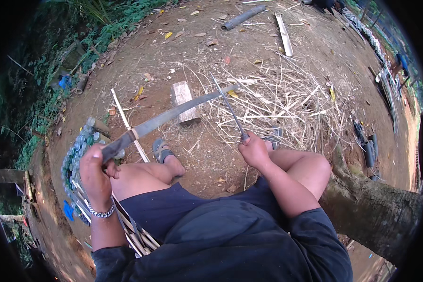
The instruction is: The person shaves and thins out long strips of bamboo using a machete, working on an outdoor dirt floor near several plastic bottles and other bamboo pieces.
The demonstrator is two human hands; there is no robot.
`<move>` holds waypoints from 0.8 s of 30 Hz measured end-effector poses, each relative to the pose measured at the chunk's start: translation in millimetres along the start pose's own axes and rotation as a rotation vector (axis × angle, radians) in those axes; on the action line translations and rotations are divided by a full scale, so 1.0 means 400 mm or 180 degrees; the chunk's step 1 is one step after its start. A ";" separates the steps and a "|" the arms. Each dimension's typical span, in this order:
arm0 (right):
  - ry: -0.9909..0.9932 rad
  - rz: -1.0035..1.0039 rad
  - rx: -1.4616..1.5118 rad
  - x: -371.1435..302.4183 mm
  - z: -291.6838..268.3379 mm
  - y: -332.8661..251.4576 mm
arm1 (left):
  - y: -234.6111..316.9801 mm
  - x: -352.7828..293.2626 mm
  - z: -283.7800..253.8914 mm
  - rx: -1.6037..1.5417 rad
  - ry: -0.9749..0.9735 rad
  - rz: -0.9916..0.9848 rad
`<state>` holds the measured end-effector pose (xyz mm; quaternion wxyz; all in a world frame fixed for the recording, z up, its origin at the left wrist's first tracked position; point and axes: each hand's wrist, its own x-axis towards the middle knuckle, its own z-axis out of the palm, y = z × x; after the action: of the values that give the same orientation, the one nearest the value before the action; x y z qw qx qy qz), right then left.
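My left hand (96, 171) is wrapped round the dark handle of a machete (167, 117), whose long blade slants up to the right. In my right hand (254, 149) is a thin, tapering metal sharpening rod (232, 112), gripped at its lower end and pointing up and left. Rod and blade cross near the machete's tip; whether they touch I cannot tell. Beneath the blade, a short split log (182, 96) lies on the ground. A pale bamboo strip (122, 110) passes behind the machete near its handle.
Thin bamboo shavings (286, 101) are heaped ahead on the right. Several bottles (77, 152) stand in a row beside my left leg, near a bundle of strips (138, 237). A thick log (373, 211) lies at my right. Farther off are a dark tube (243, 17) and a split bamboo piece (284, 35).
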<state>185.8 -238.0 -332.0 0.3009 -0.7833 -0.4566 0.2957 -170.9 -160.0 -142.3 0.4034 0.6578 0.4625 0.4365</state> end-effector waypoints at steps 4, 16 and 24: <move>-0.0132 0.0283 0.0206 0.065 0.062 0.025 | -0.030 0.089 0.078 0.0117 0.0953 0.0528; -0.0218 0.0098 0.1141 0.173 0.180 -0.075 | 0.018 0.264 0.294 -0.2676 0.1252 0.2142; -0.0217 0.0136 0.1170 0.214 0.165 -0.050 | 0.169 0.214 0.201 -0.2448 0.0869 0.2264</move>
<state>161.3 -140.3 -375.6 0.4169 -0.7141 -0.3882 0.4068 -61.0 -104.7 -85.6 0.3787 0.5160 0.0664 0.7655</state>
